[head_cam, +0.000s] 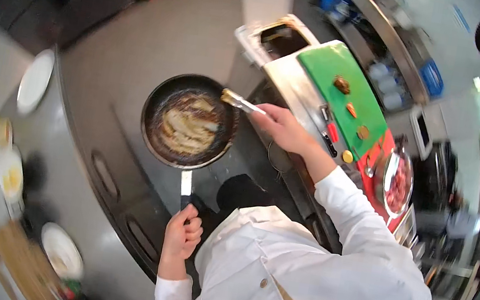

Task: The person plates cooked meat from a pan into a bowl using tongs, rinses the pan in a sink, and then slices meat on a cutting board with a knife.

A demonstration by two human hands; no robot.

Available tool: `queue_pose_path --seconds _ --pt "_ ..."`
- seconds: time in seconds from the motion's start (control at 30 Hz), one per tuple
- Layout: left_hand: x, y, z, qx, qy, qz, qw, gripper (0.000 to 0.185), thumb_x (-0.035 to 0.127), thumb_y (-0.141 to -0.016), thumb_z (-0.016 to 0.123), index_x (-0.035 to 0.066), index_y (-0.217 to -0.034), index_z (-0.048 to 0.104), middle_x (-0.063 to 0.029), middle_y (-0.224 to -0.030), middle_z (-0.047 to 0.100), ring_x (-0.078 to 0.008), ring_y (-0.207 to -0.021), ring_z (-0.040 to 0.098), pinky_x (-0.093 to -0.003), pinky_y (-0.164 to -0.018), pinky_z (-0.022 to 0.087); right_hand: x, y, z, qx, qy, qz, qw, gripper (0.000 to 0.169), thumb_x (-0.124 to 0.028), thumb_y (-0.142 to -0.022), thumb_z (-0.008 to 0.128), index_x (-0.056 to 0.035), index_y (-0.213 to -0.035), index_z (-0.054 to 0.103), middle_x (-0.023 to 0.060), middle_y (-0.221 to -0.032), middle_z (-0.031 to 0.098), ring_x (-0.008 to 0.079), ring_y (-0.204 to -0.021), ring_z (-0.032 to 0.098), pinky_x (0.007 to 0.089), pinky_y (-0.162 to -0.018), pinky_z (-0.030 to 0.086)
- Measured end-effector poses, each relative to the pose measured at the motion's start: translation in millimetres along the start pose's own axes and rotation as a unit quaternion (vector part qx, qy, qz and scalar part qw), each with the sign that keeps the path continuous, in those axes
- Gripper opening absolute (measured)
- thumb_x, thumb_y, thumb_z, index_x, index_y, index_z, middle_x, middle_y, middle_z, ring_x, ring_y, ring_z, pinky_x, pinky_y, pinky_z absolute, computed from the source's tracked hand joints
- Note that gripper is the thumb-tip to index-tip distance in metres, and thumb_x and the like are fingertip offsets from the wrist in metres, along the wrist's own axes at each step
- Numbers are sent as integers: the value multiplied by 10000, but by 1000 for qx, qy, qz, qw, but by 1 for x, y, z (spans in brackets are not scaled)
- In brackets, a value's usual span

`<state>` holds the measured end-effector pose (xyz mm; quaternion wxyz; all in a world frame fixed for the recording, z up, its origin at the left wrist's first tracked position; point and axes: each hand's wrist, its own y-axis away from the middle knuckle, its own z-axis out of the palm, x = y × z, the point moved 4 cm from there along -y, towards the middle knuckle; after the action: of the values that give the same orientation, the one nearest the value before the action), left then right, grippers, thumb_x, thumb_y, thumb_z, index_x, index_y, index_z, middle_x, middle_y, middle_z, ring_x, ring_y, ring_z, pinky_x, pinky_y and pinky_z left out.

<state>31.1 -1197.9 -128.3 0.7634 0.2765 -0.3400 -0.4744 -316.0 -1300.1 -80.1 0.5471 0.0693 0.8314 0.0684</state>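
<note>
My left hand (182,234) is closed around the handle of a dark frying pan (145,130), held out in front of me above the floor. Browned, pale strips of food (191,128) lie in the pan; blur hides exactly what they are. In my right hand (282,127) is a metal utensil, probably tongs (239,102), with its yellowish-brown tip over the pan's right rim. Just right of that hand, a black-handled knife (329,144) and a red-handled tool (333,131) lie on the steel counter (289,80).
A green cutting board (329,63) carries several food pieces, beside a red board (372,159) and a steel bowl (387,180) of raw meat. A lidded bin (250,41) stands open ahead. Along the left steel counter (63,164) are white plates (35,82) and a wooden board (22,259).
</note>
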Motion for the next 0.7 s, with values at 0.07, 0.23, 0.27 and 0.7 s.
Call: queue_pose_path --seconds 0.07,0.23,0.27,0.7 --pt "73 -29 37 26 -55 -4 998 331 346 -1096 517 199 -809 444 89 -568 241 -35 -410 201 -221 -343 126 5 -46 -35 29 -130 35 991 398 -382 -1084 561 -33 -1224 688 -8 -856 616 95 -797 538 295 -706 468" --pt "281 -128 62 -21 -214 -41 976 333 333 -1103 510 190 -820 410 86 -569 254 -27 -414 208 -222 -329 146 4 -166 -58 180 -206 37 961 379 -371 -1089 551 -54 -1235 699 -67 -781 532 43 -679 461 231 -595 383" --pt "310 -148 74 -24 -246 -41 968 345 326 -1103 511 187 -811 392 83 -571 263 -21 -421 206 -220 -341 146 -1 -189 -68 160 -265 34 950 379 -365 -1087 558 -49 -1246 694 -77 -758 498 32 -649 418 220 -565 341" --pt "616 -393 237 -47 -397 -79 913 339 344 -1100 520 195 -825 388 88 -575 288 -19 -440 230 -232 -361 159 -45 -610 -170 243 -147 104 953 432 -423 -1092 502 -35 -1242 619 35 -753 589 109 -661 570 304 -616 462"
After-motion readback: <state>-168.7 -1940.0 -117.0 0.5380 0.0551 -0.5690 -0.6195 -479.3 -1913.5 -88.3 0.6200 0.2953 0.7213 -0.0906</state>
